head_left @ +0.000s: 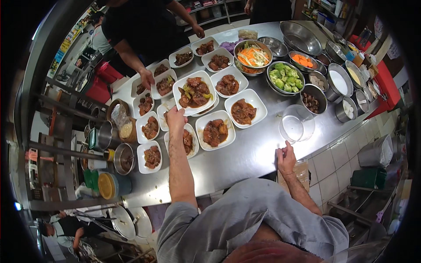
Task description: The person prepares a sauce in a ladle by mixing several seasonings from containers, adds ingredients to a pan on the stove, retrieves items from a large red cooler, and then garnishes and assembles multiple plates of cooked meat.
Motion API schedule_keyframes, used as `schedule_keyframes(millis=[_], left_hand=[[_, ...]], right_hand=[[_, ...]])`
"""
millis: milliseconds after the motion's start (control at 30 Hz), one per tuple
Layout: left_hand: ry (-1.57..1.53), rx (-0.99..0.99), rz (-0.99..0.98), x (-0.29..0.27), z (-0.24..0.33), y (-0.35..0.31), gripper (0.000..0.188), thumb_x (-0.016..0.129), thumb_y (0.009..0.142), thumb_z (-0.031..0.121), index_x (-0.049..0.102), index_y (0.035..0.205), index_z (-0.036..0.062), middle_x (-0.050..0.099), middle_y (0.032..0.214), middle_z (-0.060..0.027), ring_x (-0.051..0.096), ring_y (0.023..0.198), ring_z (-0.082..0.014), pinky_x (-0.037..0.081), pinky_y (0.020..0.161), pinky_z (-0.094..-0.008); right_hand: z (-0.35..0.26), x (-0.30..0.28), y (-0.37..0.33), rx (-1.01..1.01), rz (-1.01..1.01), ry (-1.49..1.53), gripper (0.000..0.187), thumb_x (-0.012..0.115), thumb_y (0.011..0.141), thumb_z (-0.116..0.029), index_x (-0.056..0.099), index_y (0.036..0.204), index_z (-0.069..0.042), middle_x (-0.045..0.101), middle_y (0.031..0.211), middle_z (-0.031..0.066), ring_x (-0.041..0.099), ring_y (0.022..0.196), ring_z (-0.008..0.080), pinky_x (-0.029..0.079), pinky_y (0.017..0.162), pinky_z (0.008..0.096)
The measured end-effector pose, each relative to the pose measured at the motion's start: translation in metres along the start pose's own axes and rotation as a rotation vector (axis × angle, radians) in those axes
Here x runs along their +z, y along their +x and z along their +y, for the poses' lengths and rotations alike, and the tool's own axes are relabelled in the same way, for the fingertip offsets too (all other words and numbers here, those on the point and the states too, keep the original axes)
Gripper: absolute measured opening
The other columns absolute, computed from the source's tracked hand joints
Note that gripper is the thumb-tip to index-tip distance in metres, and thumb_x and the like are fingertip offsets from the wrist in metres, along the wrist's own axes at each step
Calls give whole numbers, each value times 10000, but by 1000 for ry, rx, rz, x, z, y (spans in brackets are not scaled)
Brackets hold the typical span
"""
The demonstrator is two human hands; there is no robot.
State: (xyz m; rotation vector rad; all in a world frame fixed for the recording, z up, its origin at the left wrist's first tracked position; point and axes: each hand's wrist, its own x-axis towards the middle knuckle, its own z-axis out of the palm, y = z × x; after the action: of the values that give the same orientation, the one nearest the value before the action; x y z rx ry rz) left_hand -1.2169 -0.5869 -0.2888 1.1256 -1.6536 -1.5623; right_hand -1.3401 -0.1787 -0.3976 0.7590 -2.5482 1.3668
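Note:
My left hand [176, 118] is closed on the near rim of a white square bowl [202, 104] of brown braised meat with green pieces. That bowl is raised over the other bowls and partly hides one below it. My right hand [286, 158] is at the table's near edge with its fingers loosely bent and apart, nothing in them. Just beyond it stands a clear round plastic tub [297, 124]. Around my left hand sit several white bowls of meat in sauce, among them a near bowl [215, 130] and a right-hand bowl [245, 110].
Across the steel table [258, 149], a co-worker's hand [146, 79] is at another meat bowl. At the right stand metal bowls of shredded vegetables [253, 56], broccoli [285, 78], carrot slices [303, 60] and mushrooms [312, 101]. Pots and tubs [126, 158] line the left edge.

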Motion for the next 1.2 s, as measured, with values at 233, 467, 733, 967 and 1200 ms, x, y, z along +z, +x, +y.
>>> schedule_keyframes(millis=[233, 467, 733, 967, 1200], left_hand=[[8, -89, -5, 19, -4, -110, 143, 477, 805, 54, 557, 892, -27, 528, 625, -21, 390, 401, -65, 296, 361, -214], [-76, -211, -63, 54, -32, -201, 119, 496, 804, 56, 567, 879, -3, 499, 572, 21, 345, 355, -38, 235, 312, -193], [-120, -318, -268, 99, -49, -252, 192, 485, 824, 67, 537, 982, -29, 525, 618, -6, 383, 382, -48, 286, 342, -196], [45, -251, -501, 103, -40, -240, 221, 509, 838, 103, 523, 1013, -32, 516, 618, 16, 402, 392, -37, 293, 344, -185], [135, -192, -504, 92, -12, -187, 287, 491, 881, 300, 591, 842, 34, 571, 673, -3, 435, 397, -55, 333, 362, -196]], right_hand=[[2, -31, 26, -100, -161, 85, 435, 585, 807, -96, 448, 1219, -73, 550, 810, 88, 522, 576, 167, 446, 530, 280], [-15, -46, 33, 397, -717, 717, 386, 495, 895, -226, 433, 1226, -39, 575, 873, 72, 549, 608, 114, 448, 525, 238], [-42, -55, 54, 697, -1063, 1180, 501, 416, 926, -298, 243, 1337, -69, 554, 1020, 101, 601, 714, 124, 523, 538, 257], [-32, -57, 57, 714, -914, 1049, 511, 481, 819, -100, 306, 1297, -56, 568, 969, 108, 623, 726, 151, 554, 537, 281], [-42, -64, 51, 752, -753, 1083, 540, 442, 720, -5, 364, 1254, -30, 551, 1023, 85, 604, 823, 157, 541, 658, 291]])
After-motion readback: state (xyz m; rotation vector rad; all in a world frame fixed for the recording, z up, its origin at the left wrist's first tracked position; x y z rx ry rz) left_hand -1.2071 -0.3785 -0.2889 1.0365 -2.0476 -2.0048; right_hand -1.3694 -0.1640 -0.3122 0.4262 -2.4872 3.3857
